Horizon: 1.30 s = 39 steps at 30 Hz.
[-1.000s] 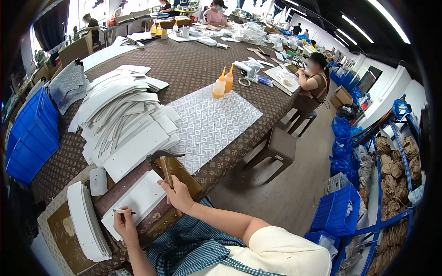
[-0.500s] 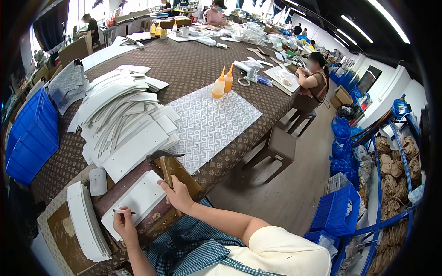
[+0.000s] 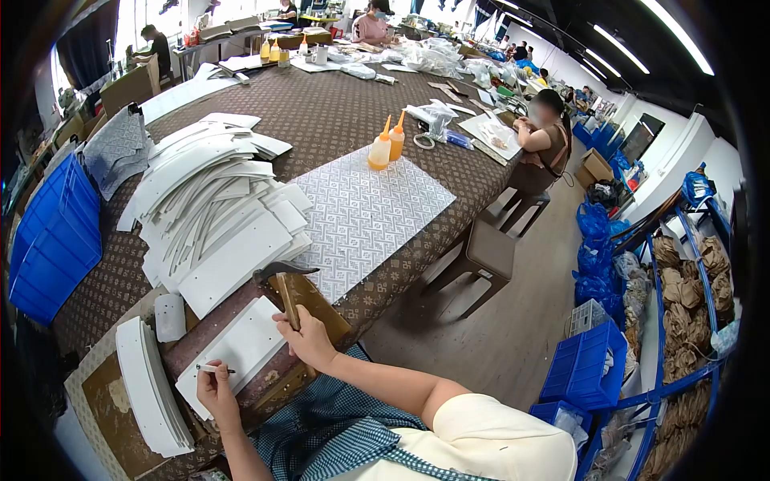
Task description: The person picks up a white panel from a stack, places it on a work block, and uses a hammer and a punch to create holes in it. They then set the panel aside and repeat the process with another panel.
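My right hand (image 3: 310, 337) is wrapped round the wooden handle of a hammer (image 3: 289, 298), whose dark head is raised over the far end of a white panel (image 3: 249, 341). In my left hand (image 3: 216, 394) a slim pen-like tool (image 3: 218, 369) with a dark tip is pinched, lying almost level over the panel's near part. Small dark dots show on the panel, which rests on a reddish-brown work block (image 3: 210, 327). Left of it lies a stack of curved white panels (image 3: 148, 389), and a white roll (image 3: 169, 317) stands behind.
A large heap of white panels (image 3: 216, 208) lies beyond the block, beside a patterned grey sheet (image 3: 369, 216) with two orange-tipped bottles (image 3: 379, 151). A blue crate (image 3: 56, 240) is at left. Right of the table are a brown stool (image 3: 481, 256) and a seated person (image 3: 549, 136).
Almost nothing differs. The hammer and both hands stay in nearly the same place, with only a very slight shift of the view.
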Motion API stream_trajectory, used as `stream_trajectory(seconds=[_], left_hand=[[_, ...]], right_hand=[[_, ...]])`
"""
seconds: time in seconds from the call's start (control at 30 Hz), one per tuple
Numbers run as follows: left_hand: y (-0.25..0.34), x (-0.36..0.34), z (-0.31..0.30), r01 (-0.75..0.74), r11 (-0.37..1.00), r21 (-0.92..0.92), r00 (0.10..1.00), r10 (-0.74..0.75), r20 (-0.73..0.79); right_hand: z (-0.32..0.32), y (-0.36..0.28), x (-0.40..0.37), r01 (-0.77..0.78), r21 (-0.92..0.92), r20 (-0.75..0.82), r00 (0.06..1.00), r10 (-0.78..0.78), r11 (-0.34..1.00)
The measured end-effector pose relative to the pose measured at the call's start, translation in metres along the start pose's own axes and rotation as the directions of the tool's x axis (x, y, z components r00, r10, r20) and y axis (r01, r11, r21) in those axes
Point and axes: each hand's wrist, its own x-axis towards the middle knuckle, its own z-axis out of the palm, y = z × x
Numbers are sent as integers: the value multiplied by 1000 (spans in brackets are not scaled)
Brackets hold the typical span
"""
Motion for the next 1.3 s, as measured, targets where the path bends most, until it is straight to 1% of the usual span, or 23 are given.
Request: stream_trajectory(seconds=[0.1,0.2,0.33,0.43,0.8,0.9,1.0,1.3], left_hand=[[0,0,0,-2,1000,-8,1000,2,0],[1,0,0,4,1000,1,1000,-4,-1],[3,-1,1,-4,1000,7,1000,4,-7],[2,-1,1,-2,999,37,1000,2,-13],[2,-1,1,6,1000,14,1000,-6,-8],[3,0,1,5,1000,13,1000,-5,-8],[0,0,0,10,1000,11,1000,-10,-8],[0,0,0,11,1000,25,1000,-11,-12]], right_hand=[[1,1,0,-12,12,-10,1000,12,1000],[2,2,0,22,33,-29,999,-21,999],[1,0,0,9,38,-21,1000,-9,999],[1,-1,0,12,43,-24,1000,-11,999],[0,0,-1,30,30,-25,999,-29,999],[1,-2,-1,1,44,-25,1000,0,999],[0,-6,-2,-10,18,-18,1000,10,1000],[2,0,0,16,52,-37,999,-14,999]])
